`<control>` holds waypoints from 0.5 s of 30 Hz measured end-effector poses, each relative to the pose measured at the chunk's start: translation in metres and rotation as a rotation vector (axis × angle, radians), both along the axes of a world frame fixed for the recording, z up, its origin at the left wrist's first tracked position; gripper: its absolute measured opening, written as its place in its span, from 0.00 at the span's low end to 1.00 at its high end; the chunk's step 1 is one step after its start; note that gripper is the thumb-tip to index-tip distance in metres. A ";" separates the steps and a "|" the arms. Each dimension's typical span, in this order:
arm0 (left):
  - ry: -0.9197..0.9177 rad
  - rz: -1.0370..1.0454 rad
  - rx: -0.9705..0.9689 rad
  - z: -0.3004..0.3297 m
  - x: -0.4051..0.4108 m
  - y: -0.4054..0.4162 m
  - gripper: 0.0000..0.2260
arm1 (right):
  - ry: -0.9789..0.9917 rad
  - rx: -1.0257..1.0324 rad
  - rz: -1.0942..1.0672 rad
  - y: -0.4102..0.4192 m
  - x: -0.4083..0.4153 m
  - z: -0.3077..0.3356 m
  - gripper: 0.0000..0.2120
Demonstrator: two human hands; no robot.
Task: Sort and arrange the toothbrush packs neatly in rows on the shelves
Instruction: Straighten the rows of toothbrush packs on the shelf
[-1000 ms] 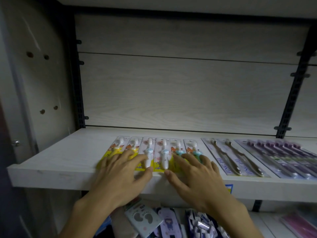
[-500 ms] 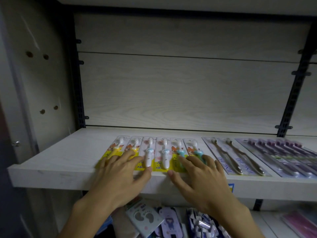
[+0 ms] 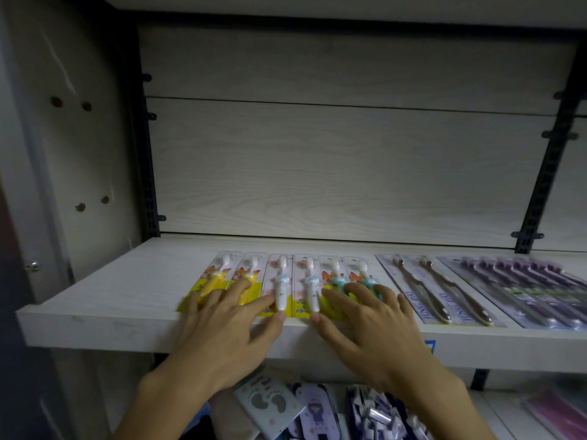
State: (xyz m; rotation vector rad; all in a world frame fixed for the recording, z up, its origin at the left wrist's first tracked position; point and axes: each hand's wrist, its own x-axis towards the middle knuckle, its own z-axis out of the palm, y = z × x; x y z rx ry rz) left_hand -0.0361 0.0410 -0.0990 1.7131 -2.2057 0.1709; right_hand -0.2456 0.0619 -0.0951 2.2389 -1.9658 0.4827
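Note:
A row of several yellow children's toothbrush packs [image 3: 295,274] lies side by side near the front edge of the pale wooden shelf [image 3: 95,315]. My left hand [image 3: 228,315] rests flat on the left packs, fingers spread, thumb at the shelf's front edge. My right hand [image 3: 365,319] lies flat on the right packs, over the teal-handled brushes, thumb at the edge too. To the right lies a pack of two brown-handled brushes [image 3: 428,290], then a wide pack of purple brushes [image 3: 524,290].
The shelf's back half and left end are bare wood. Black slotted uprights [image 3: 546,160] stand at both rear corners. Below the shelf, a lower level holds mixed small packs [image 3: 276,404] and a pink pack [image 3: 559,411].
Both hands stay flat on the yellow packs. The right hand has slid slightly forward and right over the teal brushes, and the view has shifted a little.

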 end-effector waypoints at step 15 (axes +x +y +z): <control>0.000 -0.005 -0.068 0.000 -0.003 -0.001 0.36 | 0.001 -0.005 0.005 0.001 -0.002 0.000 0.41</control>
